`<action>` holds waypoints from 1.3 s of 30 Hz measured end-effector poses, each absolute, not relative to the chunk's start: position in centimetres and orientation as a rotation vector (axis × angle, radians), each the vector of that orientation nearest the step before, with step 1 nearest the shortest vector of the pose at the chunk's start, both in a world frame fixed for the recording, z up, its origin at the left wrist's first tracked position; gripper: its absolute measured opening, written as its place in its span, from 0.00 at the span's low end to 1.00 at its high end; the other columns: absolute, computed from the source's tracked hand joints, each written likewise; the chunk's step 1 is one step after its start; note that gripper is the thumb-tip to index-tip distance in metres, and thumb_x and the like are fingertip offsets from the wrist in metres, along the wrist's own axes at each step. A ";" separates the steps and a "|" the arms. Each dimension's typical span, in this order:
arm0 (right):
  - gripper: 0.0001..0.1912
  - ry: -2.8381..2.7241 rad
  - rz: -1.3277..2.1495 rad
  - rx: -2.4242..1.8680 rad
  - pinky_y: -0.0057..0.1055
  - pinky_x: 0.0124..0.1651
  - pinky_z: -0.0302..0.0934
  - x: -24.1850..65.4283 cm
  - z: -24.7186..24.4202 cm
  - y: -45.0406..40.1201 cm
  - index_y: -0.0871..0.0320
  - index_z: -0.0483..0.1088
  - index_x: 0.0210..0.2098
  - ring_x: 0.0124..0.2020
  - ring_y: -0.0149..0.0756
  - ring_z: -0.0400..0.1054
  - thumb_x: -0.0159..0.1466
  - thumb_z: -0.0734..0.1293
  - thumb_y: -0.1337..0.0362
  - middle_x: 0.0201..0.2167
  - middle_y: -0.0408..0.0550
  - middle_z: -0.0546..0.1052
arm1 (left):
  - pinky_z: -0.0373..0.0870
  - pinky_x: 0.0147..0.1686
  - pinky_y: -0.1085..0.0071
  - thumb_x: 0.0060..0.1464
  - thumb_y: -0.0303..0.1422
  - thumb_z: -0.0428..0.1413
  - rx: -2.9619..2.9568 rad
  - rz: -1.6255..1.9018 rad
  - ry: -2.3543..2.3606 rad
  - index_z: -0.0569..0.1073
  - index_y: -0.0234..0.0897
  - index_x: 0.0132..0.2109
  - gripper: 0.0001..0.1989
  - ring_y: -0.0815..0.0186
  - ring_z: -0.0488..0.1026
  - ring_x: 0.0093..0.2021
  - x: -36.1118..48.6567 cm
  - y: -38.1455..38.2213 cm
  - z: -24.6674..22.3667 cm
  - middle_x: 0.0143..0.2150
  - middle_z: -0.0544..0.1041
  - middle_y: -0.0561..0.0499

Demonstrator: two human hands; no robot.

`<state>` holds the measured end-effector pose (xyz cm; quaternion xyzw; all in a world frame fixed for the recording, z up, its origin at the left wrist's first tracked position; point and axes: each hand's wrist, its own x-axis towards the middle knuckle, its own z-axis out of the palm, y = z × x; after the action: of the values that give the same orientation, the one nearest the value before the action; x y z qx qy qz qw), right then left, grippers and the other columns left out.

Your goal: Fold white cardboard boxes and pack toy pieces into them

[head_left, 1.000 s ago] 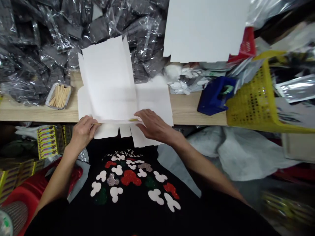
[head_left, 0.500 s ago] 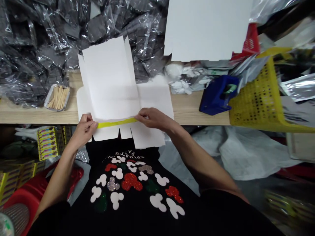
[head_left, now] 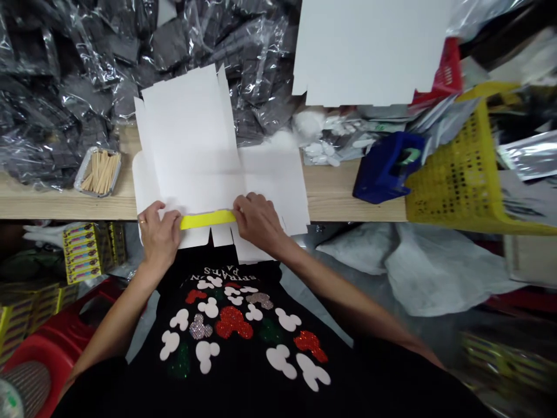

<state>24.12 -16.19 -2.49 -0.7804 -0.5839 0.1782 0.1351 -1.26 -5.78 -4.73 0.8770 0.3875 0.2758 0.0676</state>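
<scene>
A yellow strip lies across the lower part of an unfolded white cardboard box, close to the table's front edge. At the strip's left end is my left hand, its fingers bent and pressed on the strip and card, a ring on one finger. My right hand is closed at the strip's right end, fingertips down on it. The card's lower flaps hang over the edge above a black shirt with mouse-head shapes.
A small tray of wooden sticks stands left of the card. Dark plastic-wrapped packets are heaped behind. To the right are a blue tape dispenser, a yellow basket and more white card.
Both hands have moved inward along the strip. The strip, earlier held up between the fingertips, now looks flatter and wider against the card. My left hand has turned more palm down.
</scene>
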 end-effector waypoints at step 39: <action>0.17 -1.991 0.005 -1.211 0.42 0.55 0.55 22.2 9.3 -12.5 0.55 0.73 0.51 0.48 0.41 0.69 0.69 0.61 0.76 0.45 0.49 0.80 | 0.86 0.50 0.56 0.42 0.48 0.79 1.311 1.080 0.674 0.83 0.40 0.47 0.28 0.54 0.85 0.42 6.0 -5.2 6.1 0.39 0.84 0.47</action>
<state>22.20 -12.45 9.27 -0.4774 -0.7851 0.0019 0.3946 6.00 -5.17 6.11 0.5679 0.2921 0.4681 0.6108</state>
